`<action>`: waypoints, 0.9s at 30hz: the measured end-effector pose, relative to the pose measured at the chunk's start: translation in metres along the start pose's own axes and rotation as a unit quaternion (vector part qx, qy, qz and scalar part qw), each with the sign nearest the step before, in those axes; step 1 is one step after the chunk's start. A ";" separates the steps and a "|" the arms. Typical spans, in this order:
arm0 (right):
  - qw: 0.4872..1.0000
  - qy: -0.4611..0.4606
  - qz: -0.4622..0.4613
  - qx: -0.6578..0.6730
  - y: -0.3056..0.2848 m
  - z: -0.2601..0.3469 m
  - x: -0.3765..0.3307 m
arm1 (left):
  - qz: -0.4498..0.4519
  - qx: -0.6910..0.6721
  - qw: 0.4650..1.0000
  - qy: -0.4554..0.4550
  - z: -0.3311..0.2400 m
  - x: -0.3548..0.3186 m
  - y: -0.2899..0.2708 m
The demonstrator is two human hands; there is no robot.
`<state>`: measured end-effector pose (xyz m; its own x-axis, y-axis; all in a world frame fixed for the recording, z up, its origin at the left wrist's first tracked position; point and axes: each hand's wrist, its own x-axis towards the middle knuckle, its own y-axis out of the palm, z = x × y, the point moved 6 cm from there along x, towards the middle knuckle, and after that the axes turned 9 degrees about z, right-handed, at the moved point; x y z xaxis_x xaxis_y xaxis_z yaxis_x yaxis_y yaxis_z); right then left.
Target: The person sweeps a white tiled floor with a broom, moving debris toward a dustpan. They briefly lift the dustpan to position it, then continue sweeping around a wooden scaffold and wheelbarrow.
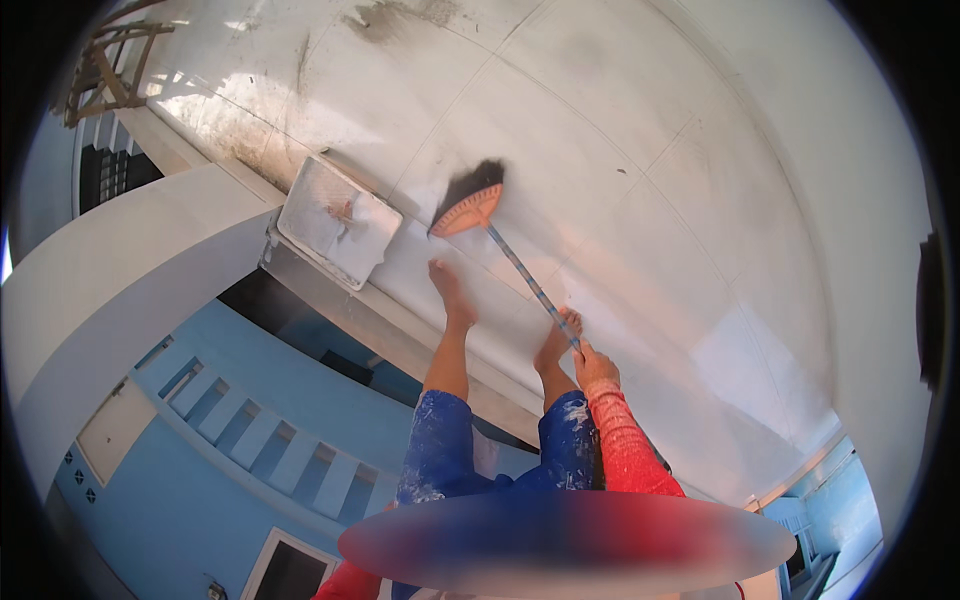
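Observation:
My right hand [597, 368] is wrapped round the striped handle of a broom [470, 210]. The handle slants away to the upper left, and the broom's orange fan-shaped head carries dark bristles that rest on the pale floor. That head lies a little beyond my bare left foot [452, 292]. Only a bit of red left sleeve [350, 582] shows at the lower edge; my left hand is out of sight. To the left of the broom head sits a white rectangular tub [365, 258] with some debris inside.
The pale tiled floor [600, 120] ends at a raised ledge [420, 320] beside my feet. Past it, lower down, is a blue wall [225, 350] with slotted openings. A wooden frame [115, 70] stands far left. A pale wall [870, 180] curves along the right.

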<state>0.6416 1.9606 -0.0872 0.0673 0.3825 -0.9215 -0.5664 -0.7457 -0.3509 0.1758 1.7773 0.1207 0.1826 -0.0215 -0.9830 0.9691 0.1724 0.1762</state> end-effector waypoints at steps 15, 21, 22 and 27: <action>0.976 0.141 -0.078 0.144 -0.070 0.033 -0.327 | 0.048 0.303 0.927 -0.214 -0.226 -0.069 -0.017; 0.701 0.302 0.040 0.645 0.030 0.011 -0.382 | 0.141 0.294 0.933 -0.153 -0.302 -0.080 -0.007; 0.647 0.307 0.032 0.697 0.049 0.012 -0.350 | 0.097 0.322 0.930 -0.147 -0.304 -0.083 -0.016; 0.684 0.071 0.095 0.720 0.058 0.085 -0.164 | 0.092 0.778 0.619 -0.050 -0.328 -0.085 -0.010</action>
<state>0.5277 1.9008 0.0577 -0.0989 0.2201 -0.9704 -0.7907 0.5747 0.2109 0.0962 2.1000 0.1853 0.2482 -0.2174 -0.9440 -0.0991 -0.9751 0.1985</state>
